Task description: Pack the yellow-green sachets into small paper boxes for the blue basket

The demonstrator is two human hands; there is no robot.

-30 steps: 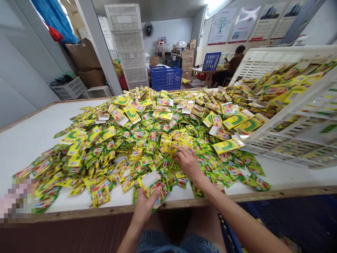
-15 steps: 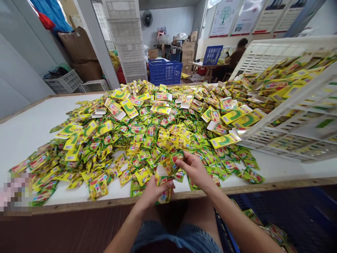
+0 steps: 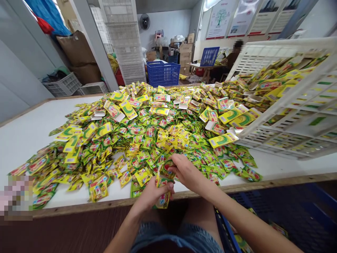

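Note:
My left hand (image 3: 155,192) is wrapped round a small yellow-and-green box (image 3: 163,201), held upright over the table's front edge with its top end open. Between the thumb and fingers of my right hand (image 3: 184,172) is a green candy packet (image 3: 166,169) with a red print, right at the box's mouth. How far the packet reaches into the box I cannot tell. Beyond both hands spreads a heap of loose green packets (image 3: 150,131) and yellow ones (image 3: 173,138). Several flat or opened yellow boxes (image 3: 128,109) lie on top of the heap.
A white crate (image 3: 279,149) tipped on its side at the right spills yellow boxes onto the white table (image 3: 23,140). Below the table at right sits a blue crate (image 3: 263,203) with packets. Behind stand a blue basket (image 3: 163,74), stacked white crates (image 3: 126,45) and a seated person (image 3: 233,59).
My right hand has moved left with the green packet, from beside the box to its open top. The left hand keeps hold of the box in nearly the same place.

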